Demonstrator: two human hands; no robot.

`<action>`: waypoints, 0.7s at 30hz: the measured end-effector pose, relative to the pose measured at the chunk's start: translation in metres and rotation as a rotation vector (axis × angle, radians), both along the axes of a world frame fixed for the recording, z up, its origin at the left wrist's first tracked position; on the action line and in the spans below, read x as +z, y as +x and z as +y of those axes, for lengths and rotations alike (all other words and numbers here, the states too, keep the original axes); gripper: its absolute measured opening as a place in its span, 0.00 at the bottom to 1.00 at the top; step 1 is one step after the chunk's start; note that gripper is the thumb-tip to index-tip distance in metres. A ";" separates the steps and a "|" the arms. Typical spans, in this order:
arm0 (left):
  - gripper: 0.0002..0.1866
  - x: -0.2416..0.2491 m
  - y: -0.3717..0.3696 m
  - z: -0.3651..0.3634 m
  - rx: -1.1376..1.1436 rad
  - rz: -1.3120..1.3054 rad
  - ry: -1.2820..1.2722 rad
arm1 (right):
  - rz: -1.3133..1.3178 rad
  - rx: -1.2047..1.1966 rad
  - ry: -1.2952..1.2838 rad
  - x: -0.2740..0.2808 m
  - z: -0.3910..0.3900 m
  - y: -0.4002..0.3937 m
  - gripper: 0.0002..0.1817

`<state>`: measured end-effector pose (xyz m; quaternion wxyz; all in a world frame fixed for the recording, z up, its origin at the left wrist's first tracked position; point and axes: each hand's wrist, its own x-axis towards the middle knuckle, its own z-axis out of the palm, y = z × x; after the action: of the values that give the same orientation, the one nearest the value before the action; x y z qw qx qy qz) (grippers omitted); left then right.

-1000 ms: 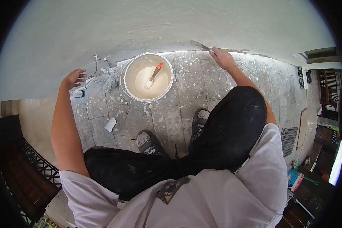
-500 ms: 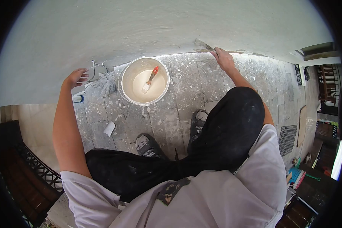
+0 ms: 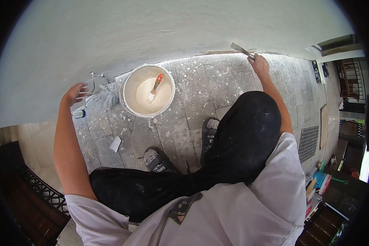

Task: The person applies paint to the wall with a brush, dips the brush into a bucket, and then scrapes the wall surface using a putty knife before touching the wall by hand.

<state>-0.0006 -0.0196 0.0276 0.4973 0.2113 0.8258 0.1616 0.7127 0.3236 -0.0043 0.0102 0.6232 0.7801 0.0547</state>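
My right hand (image 3: 260, 65) is closed round the handle of a putty knife (image 3: 242, 50), whose blade lies at the foot of the pale wall (image 3: 151, 28). Over on the left, my left hand (image 3: 75, 93) holds nothing, its fingers apart, close to the wall and some thin cables (image 3: 93, 82). Between the two hands stands a white bucket (image 3: 127, 102) with creamy paint or filler (image 3: 153, 92) in it. A paintbrush (image 3: 155, 87) with a red-tipped handle rests in the bucket, bristles down in the creamy stuff.
Crumpled clear plastic (image 3: 107, 97) and a blue-white brush (image 3: 78, 114) lie left of the bucket. A white scrap (image 3: 115, 144) is on the spattered paving (image 3: 180, 123). A dark bench (image 3: 24, 197) is at lower left; a grate (image 3: 308, 143) and tubs (image 3: 322, 182) are on the right.
My right hand has carried the putty knife to the right along the wall's base. My left hand stays beside the wall, fingers still apart. The whole view has shifted slightly.
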 end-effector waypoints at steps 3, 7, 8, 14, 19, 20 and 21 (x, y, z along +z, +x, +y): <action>0.18 -0.002 0.000 -0.001 0.002 0.007 -0.020 | -0.046 0.015 0.052 -0.006 0.006 0.032 0.16; 0.19 -0.006 -0.004 -0.007 0.000 -0.015 -0.054 | -0.045 0.007 0.046 -0.012 0.004 0.042 0.13; 0.19 -0.007 -0.006 -0.008 -0.002 -0.021 -0.066 | -0.027 0.009 0.048 -0.015 0.007 0.040 0.13; 0.18 -0.003 -0.001 -0.013 0.027 0.035 -0.096 | 0.035 0.237 -0.004 -0.031 0.011 -0.057 0.12; 0.19 0.001 0.005 -0.011 0.017 0.060 -0.098 | 0.208 0.470 -0.055 -0.029 -0.031 -0.175 0.15; 0.19 0.000 0.005 -0.012 0.013 0.058 -0.097 | 0.239 0.493 -0.082 -0.029 -0.037 -0.188 0.16; 0.20 -0.001 0.003 -0.012 0.006 0.059 -0.097 | 0.267 0.499 -0.167 -0.030 -0.041 -0.198 0.16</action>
<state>0.0027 -0.0311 0.0269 0.4817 0.1892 0.8477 0.1168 0.5149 0.2828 -0.0344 -0.0552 0.4109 0.9054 -0.0914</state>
